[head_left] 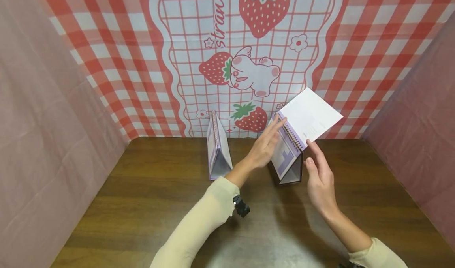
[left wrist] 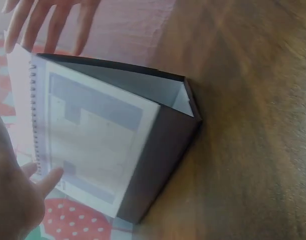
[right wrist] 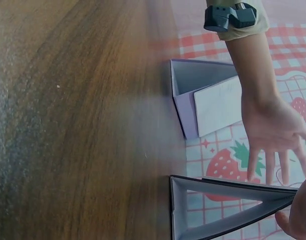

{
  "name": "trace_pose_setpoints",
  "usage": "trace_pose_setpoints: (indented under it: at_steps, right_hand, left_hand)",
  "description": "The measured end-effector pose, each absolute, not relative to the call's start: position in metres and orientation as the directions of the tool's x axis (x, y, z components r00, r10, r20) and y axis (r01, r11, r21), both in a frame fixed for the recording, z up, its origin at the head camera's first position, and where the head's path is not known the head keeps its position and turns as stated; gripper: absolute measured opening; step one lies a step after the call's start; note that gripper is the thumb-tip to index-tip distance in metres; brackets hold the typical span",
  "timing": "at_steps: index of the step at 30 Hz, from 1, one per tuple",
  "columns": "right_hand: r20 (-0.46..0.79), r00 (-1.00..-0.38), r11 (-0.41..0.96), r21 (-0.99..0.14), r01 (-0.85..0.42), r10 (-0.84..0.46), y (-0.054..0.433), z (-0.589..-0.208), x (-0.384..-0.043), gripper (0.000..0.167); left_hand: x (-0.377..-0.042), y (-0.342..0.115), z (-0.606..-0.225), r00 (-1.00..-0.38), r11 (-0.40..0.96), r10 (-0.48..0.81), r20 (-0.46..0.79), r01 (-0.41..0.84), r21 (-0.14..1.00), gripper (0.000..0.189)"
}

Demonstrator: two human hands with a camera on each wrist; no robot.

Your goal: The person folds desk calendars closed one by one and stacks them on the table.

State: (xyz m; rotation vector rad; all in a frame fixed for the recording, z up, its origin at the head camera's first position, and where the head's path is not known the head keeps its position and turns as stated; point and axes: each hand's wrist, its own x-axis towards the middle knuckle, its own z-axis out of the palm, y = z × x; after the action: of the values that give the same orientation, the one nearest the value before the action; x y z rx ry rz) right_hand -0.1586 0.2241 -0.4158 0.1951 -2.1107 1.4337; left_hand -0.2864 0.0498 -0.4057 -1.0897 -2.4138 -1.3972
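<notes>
A spiral-bound desk calendar [head_left: 284,157] stands like a tent on the right part of the table, one white page [head_left: 311,114] raised above its binding. My left hand [head_left: 263,147] has its fingers stretched out at the calendar's spiral edge; whether they touch the page is unclear. Near the page's lower corner is my right hand [head_left: 320,177], its index fingertip at the page edge and its thumb apart from it. In the left wrist view, the calendar's printed front [left wrist: 92,135] shows between both hands. The right wrist view shows the calendar's open triangular side [right wrist: 233,189].
A second tent-shaped desk calendar [head_left: 217,149] stands to the left, near the back edge of the wooden table [head_left: 160,205]. Behind hangs a red-and-white strawberry cloth [head_left: 185,62]. Pink cloths [head_left: 64,102] hang at both sides. A black wrist camera [head_left: 241,206] sits at my left sleeve.
</notes>
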Motion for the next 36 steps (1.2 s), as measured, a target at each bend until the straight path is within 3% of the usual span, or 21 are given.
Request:
trace_pose_setpoints:
  at_steps: [12,20,36]
  right_hand:
    - [0.577,-0.805,0.435,-0.764,-0.476,0.134,0.22,-0.42,-0.158,0.047]
    - [0.68,-0.73,0.48,-0.665,-0.572,0.071,0.219,-0.424,-0.159,0.043]
    - [0.737,-0.675,0.488,-0.602,-0.632,0.036,0.221,-0.428,-0.165,0.043]
  left_hand:
    - [-0.294,0.039,-0.399,-0.718,0.235,0.41,0.562,0.679,0.696,0.119]
    - [-0.293,0.032,-0.397,-0.732,0.138,0.348,0.585,0.658,0.74,0.125]
    - [-0.291,0.03,-0.403,-0.728,0.156,0.24,0.642,0.682,0.714,0.124]
